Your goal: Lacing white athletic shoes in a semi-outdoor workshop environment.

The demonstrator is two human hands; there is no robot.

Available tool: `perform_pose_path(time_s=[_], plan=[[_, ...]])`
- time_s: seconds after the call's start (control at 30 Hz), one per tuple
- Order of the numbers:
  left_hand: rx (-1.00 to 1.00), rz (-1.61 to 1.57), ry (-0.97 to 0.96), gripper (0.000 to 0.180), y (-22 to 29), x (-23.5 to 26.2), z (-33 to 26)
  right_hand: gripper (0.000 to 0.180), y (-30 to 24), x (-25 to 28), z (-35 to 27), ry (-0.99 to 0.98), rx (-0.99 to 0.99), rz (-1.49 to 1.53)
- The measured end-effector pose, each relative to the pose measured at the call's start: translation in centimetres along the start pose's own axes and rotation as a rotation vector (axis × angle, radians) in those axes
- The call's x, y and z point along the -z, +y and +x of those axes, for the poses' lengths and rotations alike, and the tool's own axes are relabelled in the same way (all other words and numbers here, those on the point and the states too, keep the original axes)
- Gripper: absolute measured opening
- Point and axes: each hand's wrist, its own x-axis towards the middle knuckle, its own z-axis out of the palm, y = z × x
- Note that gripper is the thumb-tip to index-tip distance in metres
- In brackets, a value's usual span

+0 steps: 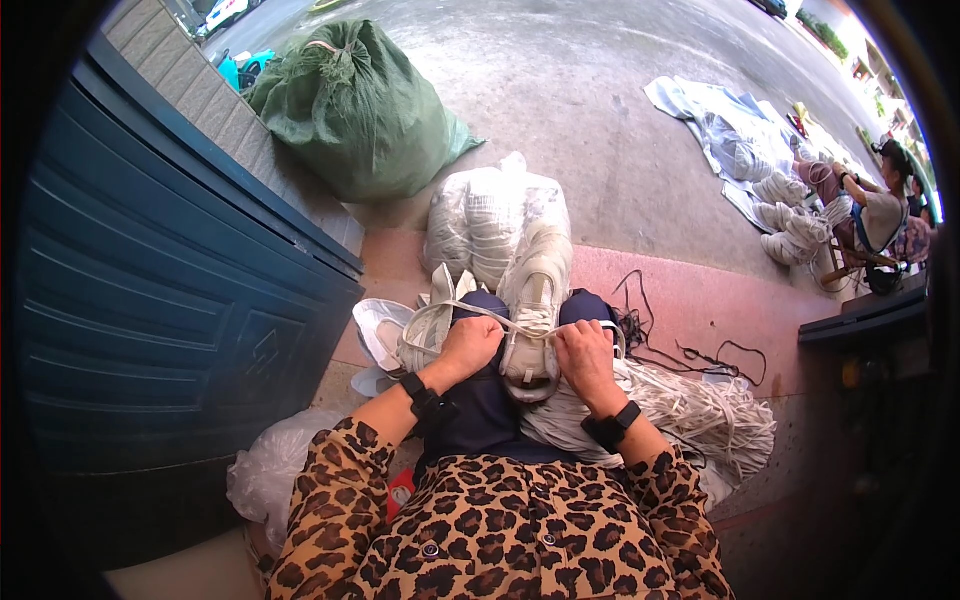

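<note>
Out on a concrete pavement (pixel 600 130) by the street, a dark blue door (pixel 170 290) fills the left side, with a tied green sack (pixel 355 105) lying beyond it and a clear bag of white shoes (pixel 490 215) just ahead of the seated person's knees. Further off to the right, another person (pixel 880 215) sits among more white shoes spread on a cloth (pixel 720 120).

The person in the leopard-print top has a white shoe (pixel 532 315) resting on the lap, toe pointing away, between the two hands. The left hand (pixel 470 345) is closed into a fist around a white lace (pixel 480 313) that runs taut across to the shoe. The right hand (pixel 585 355) is curled shut against the shoe's side near the eyelets; whether it pinches the lace or the shoe itself I cannot tell. A second shoe (pixel 425 335) lies just left of the left hand. A big bundle of white laces (pixel 700 415) is heaped by the right thigh, with some black laces (pixel 690 350) loose on the reddish step beyond it.
</note>
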Motion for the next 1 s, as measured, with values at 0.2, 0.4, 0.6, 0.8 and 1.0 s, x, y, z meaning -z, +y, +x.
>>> perform_pose_path(time_s=[0.2,0.4,0.6,0.8,1.0], plan=[[-0.06,0.373,0.067,0.019,2.1,-0.7,-0.3,0.011,0.1,0.1,-0.1,0.022,0.002,-0.004],[-0.354,0.639,0.204,0.019,3.4,-0.3,-1.5,0.019,-1.5,0.9,-0.3,-0.054,0.049,-0.155],[-0.251,0.482,0.224,0.026,3.7,-1.5,-2.9,0.02,-1.3,0.3,-0.4,-0.139,0.023,-0.177],[-0.285,0.395,0.225,0.025,3.1,-1.8,-2.5,0.012,0.4,-0.5,-0.7,-0.084,-0.064,0.197],[-0.51,0.473,0.239,0.016,5.4,-2.2,-0.1,0.008,-0.1,-0.6,-0.8,-0.019,-0.288,0.447]])
